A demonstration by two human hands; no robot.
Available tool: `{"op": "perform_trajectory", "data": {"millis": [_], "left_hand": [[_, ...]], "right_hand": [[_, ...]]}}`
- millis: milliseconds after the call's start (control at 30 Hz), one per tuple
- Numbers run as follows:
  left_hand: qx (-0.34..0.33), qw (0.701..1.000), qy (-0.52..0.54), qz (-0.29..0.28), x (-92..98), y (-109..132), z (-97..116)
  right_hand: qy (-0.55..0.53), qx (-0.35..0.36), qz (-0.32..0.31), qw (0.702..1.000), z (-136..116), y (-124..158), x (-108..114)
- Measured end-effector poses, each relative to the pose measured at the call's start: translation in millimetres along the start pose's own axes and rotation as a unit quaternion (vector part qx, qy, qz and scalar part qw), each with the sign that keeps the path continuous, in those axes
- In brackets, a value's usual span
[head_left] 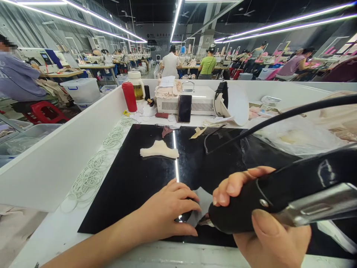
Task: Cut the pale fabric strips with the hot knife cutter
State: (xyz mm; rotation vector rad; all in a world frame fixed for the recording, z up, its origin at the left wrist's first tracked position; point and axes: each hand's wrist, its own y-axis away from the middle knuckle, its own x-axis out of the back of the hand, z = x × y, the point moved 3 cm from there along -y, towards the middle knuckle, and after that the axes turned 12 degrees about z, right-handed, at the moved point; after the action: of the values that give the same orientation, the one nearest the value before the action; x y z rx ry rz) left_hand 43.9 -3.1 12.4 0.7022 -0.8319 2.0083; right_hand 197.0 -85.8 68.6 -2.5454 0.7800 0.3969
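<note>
My right hand is wrapped round a black handheld power tool with a metal lever along its side. The thumb lies near the lever. The tool's narrow metal tip points left, at the edge of a small grey piece on the black board. My left hand rests palm down on the board, fingers spread and touching the grey piece; the thumb is apart from them. Part of the piece is hidden under the fingers. Farther back on the board lies a cream shaped piece.
Coils of pale cord line the left side beside a white partition. Behind the board stand a phone, a white metal box, a red cup and a jar. The tool's black cable arches right. Several people work beyond.
</note>
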Motion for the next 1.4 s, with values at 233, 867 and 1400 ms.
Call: {"op": "perform_trajectory", "data": {"millis": [233,867,1400], "left_hand": [[-0.001,1.0,0.004,0.007,-0.9,0.8,-3.1],[-0.004,1.0,-0.009,0.015,-0.4,4.1,3.7],[0.007,0.996,-0.069,-0.056,-3.8,4.9,7.7]], "right_hand": [[0.006,0.004,0.001,1.0,-2.3,0.5,-1.4],[0.003,0.072,0.155,0.985,-11.1,-28.2,18.3],[0.007,0.097,0.11,0.989,0.9,-25.4,21.0]]}}
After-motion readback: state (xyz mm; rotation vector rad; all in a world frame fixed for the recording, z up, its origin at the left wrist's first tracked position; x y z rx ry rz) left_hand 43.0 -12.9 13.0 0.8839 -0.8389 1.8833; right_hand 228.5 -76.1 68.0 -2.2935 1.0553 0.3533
